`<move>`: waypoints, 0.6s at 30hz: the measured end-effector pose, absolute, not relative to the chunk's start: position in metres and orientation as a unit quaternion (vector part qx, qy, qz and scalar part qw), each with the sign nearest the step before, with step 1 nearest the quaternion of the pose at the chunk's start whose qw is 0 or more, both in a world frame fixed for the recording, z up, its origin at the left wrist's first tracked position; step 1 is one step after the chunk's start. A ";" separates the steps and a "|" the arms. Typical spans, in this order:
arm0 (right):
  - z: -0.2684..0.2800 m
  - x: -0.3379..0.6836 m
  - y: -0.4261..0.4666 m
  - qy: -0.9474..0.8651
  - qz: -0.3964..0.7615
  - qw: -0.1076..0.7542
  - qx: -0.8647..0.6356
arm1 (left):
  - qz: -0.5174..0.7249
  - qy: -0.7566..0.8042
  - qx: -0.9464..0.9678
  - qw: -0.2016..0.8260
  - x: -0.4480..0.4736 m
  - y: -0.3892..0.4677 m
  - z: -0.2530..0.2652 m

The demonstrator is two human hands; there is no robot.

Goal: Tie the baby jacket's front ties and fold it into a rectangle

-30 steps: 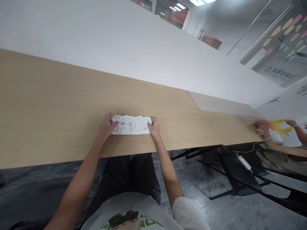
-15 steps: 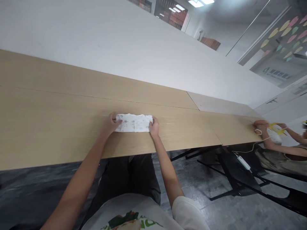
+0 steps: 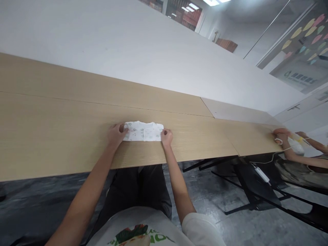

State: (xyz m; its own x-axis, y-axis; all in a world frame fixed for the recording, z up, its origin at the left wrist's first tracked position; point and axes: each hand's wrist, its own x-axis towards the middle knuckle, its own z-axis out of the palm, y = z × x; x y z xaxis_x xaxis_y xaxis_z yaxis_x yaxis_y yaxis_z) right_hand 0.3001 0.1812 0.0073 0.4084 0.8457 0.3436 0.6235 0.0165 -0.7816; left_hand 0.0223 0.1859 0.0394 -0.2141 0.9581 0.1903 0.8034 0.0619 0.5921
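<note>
A white garment [image 3: 144, 132] with a small dark print lies folded into a flat, wide strip on the table; its far edge dips in a shallow curve like a neckline. At its left end, my left hand [image 3: 116, 135] has thumb and fingers closed on the edge. My right hand [image 3: 167, 137] pinches the right end, its fingers curled in. The fingertips under the cloth are hidden.
The long wood-toned table [image 3: 64, 136] runs along a white wall [image 3: 115, 44]. To the right, a co-worker's arm [image 3: 297, 158] rests by a white and yellow item. Black folding chairs [image 3: 256, 184] and a white power strip [image 3: 261, 175] stand below the table's edge.
My right hand's fingers have curled in more at the garment's right end. My left hand has shifted slightly outward. The garment lies in nearly the same place.
</note>
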 end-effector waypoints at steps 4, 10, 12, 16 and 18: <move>0.006 0.304 0.181 -0.533 0.107 0.473 -0.694 | 0.275 0.718 0.634 0.091 0.020 0.187 0.037; 0.008 0.303 0.180 -0.536 0.103 0.455 -0.704 | 0.261 0.718 0.636 0.112 0.020 0.187 0.038; 0.008 0.302 0.180 -0.535 0.106 0.465 -0.697 | 0.251 0.716 0.642 0.113 0.021 0.187 0.037; 0.008 0.303 0.180 -0.533 0.122 0.471 -0.692 | 0.240 0.717 0.646 0.107 0.021 0.188 0.036; 0.007 0.303 0.180 -0.531 0.121 0.474 -0.691 | 0.238 0.716 0.647 0.108 0.021 0.188 0.036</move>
